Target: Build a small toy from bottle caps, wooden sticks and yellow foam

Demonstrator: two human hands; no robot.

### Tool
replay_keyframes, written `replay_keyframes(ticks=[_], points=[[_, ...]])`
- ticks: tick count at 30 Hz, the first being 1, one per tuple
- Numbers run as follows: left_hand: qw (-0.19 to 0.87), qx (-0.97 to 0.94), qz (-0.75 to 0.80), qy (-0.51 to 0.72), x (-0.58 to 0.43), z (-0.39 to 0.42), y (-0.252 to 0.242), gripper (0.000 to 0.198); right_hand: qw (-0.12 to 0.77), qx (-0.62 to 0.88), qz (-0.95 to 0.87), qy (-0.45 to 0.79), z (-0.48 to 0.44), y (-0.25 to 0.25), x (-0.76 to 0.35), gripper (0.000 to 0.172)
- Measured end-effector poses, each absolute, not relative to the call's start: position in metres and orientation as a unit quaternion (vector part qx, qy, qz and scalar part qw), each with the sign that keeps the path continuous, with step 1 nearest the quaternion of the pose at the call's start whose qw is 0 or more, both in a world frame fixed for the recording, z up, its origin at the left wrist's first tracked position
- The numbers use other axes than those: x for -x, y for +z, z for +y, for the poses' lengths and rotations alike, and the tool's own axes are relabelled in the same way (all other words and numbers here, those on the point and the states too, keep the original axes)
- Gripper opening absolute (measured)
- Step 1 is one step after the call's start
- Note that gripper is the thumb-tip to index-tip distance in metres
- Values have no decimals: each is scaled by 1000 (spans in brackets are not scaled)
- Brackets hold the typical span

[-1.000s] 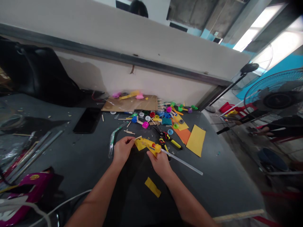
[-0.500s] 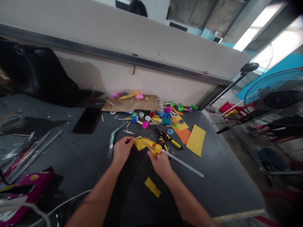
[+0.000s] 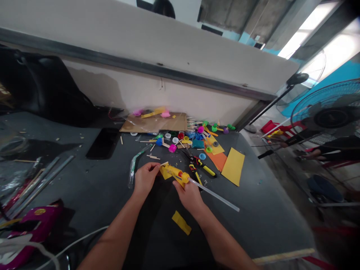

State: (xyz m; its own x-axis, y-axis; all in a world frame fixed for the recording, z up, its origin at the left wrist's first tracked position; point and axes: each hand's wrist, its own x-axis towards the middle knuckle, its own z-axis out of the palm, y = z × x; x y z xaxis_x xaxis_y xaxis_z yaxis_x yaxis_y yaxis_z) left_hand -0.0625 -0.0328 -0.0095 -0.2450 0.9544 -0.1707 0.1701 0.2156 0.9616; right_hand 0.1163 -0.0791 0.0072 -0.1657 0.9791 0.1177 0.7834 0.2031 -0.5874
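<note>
My right hand [image 3: 189, 195] grips a yellow hot glue gun [image 3: 176, 175], and a long clear glue stick [image 3: 215, 195] runs out of its back toward the lower right. My left hand [image 3: 145, 178] pinches a thin wooden stick [image 3: 164, 164] with a piece of yellow paper [image 3: 165, 172] beside it. The gun's tip is close to that paper, and the contact point is hidden. A loose yellow paper strip [image 3: 181, 222] lies on the dark tabletop [image 3: 157, 210] below my hands.
Just beyond my hands lie yellow-handled cutters [image 3: 201, 165], an orange sheet [image 3: 216, 159], a yellow sheet [image 3: 233, 167], and several colourful caps and craft sticks. Behind these are cardboard [image 3: 153, 123] and a black phone [image 3: 103, 143]. An electric fan [image 3: 327, 108] stands at right.
My right hand and the glue gun have shifted slightly left, bringing the gun's tip closer to the yellow paper. The glue stick has swung slightly with them. My left hand has barely moved.
</note>
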Motion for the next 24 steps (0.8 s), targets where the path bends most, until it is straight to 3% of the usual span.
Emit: replay_keyframes(ticks=[6, 24], points=[[444, -423, 649, 450, 62, -32, -10, 24, 266, 600, -729, 195, -76, 7, -123, 32], [469, -406, 636, 459, 61, -32, -5, 23, 319, 616, -643, 324, -70, 15, -131, 27]])
